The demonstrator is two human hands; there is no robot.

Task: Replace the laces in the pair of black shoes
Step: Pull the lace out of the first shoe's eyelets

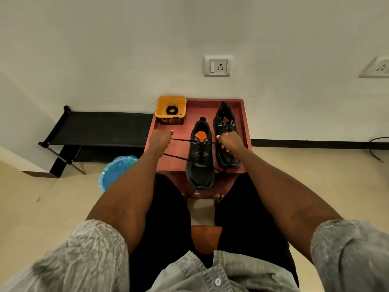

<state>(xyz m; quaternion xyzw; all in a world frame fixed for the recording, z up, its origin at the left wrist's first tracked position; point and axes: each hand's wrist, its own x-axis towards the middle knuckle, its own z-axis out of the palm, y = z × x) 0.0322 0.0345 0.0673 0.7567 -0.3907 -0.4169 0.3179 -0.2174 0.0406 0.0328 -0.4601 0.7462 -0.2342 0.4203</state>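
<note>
Both fists, left hand (161, 138) and right hand (228, 141), clamp the black fabric lace (182, 140), tightening the nearer black mesh sneaker (200, 153); tying probably comes next.

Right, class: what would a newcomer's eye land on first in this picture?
Two bare hands, the left hand and right hand, pulling a black lace taut sideways across the nearer black sports shoe on the red wooden tray-topped table. Behind, a yellow plastic tub holds a coiled black lace.
</note>
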